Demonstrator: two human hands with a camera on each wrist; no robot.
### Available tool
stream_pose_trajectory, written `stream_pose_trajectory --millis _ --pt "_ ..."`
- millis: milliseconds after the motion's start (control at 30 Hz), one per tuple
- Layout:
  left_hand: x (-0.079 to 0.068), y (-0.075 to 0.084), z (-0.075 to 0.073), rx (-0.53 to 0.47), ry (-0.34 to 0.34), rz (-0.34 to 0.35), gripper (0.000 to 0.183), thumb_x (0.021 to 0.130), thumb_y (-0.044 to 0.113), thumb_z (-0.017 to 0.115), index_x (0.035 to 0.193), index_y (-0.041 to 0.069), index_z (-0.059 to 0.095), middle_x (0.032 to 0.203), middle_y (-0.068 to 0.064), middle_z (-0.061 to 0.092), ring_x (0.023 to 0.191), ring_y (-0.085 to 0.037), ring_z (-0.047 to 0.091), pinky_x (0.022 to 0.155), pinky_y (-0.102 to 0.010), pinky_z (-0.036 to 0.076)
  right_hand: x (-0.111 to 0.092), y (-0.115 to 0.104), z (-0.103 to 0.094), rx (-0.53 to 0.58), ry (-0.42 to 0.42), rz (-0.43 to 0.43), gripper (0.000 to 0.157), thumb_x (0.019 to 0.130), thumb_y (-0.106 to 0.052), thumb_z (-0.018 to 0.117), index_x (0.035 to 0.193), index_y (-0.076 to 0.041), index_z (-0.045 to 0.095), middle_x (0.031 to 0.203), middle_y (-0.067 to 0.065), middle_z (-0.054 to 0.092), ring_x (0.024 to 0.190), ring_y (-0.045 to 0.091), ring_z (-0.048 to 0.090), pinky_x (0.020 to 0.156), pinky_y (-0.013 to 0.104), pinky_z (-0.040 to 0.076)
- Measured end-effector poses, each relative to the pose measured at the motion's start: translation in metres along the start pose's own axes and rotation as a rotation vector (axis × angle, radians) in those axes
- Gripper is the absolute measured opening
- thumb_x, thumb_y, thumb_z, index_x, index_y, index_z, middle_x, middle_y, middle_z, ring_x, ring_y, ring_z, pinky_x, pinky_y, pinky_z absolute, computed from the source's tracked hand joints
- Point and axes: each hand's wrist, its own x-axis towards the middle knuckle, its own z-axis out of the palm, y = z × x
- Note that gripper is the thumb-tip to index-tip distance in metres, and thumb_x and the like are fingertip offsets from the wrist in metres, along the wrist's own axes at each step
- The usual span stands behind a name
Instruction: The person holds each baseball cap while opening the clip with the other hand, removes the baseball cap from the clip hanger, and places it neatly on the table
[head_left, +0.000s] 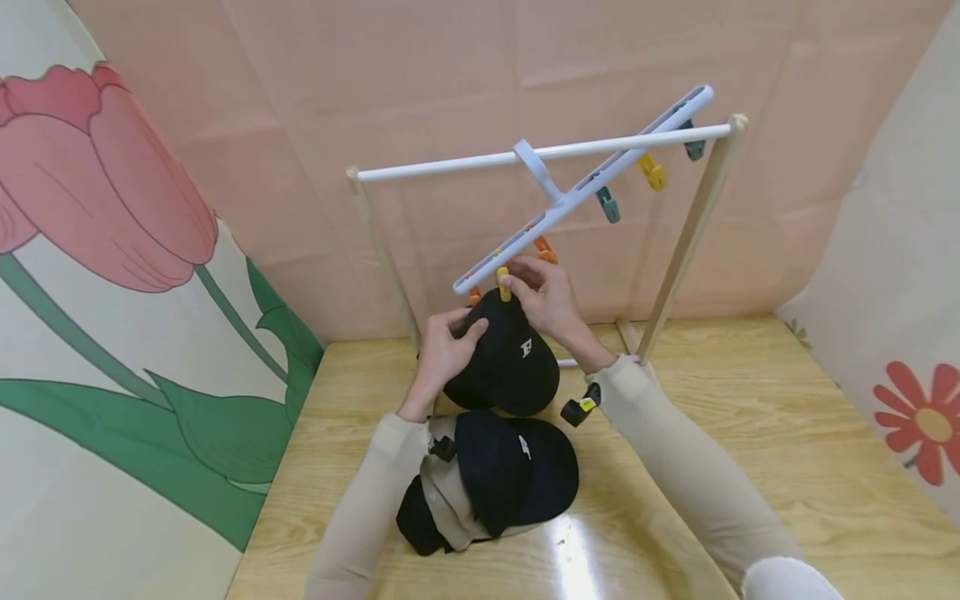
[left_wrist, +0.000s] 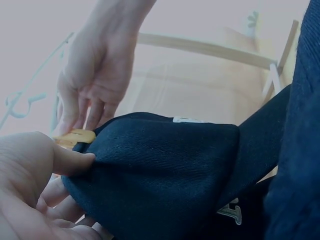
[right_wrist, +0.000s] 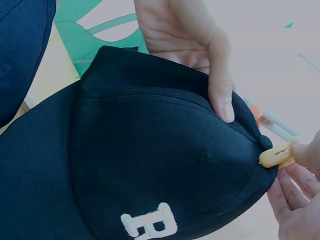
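A black baseball cap (head_left: pixel 504 367) with a white letter on its front hangs below a pale blue clip hanger (head_left: pixel 558 208). My left hand (head_left: pixel 444 354) pinches the cap's crown, its thumb on the outside, as the right wrist view also shows. A yellow clip (head_left: pixel 504 285) sits on the crown's folded edge, and my right hand (head_left: pixel 547 300) pinches the clip's tail. In the left wrist view the clip (left_wrist: pixel 76 136) bites the cap fabric (left_wrist: pixel 160 170) just beyond the left thumb. An orange clip (head_left: pixel 474 295) is close by on the left.
The hanger hooks over the white rail (head_left: pixel 450 165) of a wooden-legged rack (head_left: pixel 690 242). Orange (head_left: pixel 546 249), green (head_left: pixel 608 205) and yellow (head_left: pixel 652 172) clips dangle farther along it. Stacked caps (head_left: pixel 487 475), dark and beige, lie on the wood-grain table (head_left: pixel 750 417) nearer me.
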Motion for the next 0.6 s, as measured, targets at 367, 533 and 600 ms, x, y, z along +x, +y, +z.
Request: stream_pose_trajectory --millis 367,533,600 --pt "-0.0001 -0.0002 0.0019 0.004 0.008 -0.009 0.015 0.099 0.010 0.076 0.110 0.005 0.083 0.100 -0.013 0.083 0.091 -0.021 0.074 0.083 -0.030 0.054 -0.0004 0.0028 0.0018 0.002 0.043 -0.018 0.025 0.100 -0.005 0.074 0.124 0.003 0.075 0.116 0.021 0.078 0.104 0.034 0.077 0.080 0.017 0.055" --pt "0.0006 -0.0014 0.0022 0.012 0.012 -0.008 0.014 0.099 0.011 0.076 0.109 0.004 0.083 0.099 -0.013 0.083 0.089 -0.021 0.074 0.081 -0.030 0.054 -0.0003 0.0026 0.0026 0.001 0.044 0.001 0.025 0.101 -0.007 0.074 0.124 0.002 0.076 0.116 0.020 0.078 0.103 0.033 0.077 0.079 0.016 0.055" --pt "0.0008 -0.0015 0.0021 0.015 0.012 -0.016 0.015 0.099 0.012 0.076 0.110 0.005 0.083 0.099 -0.012 0.083 0.090 -0.020 0.074 0.081 -0.030 0.054 -0.0003 0.0020 0.0029 0.008 0.045 0.006 0.025 0.100 -0.007 0.075 0.124 0.002 0.076 0.116 0.020 0.079 0.103 0.033 0.077 0.078 0.016 0.055"
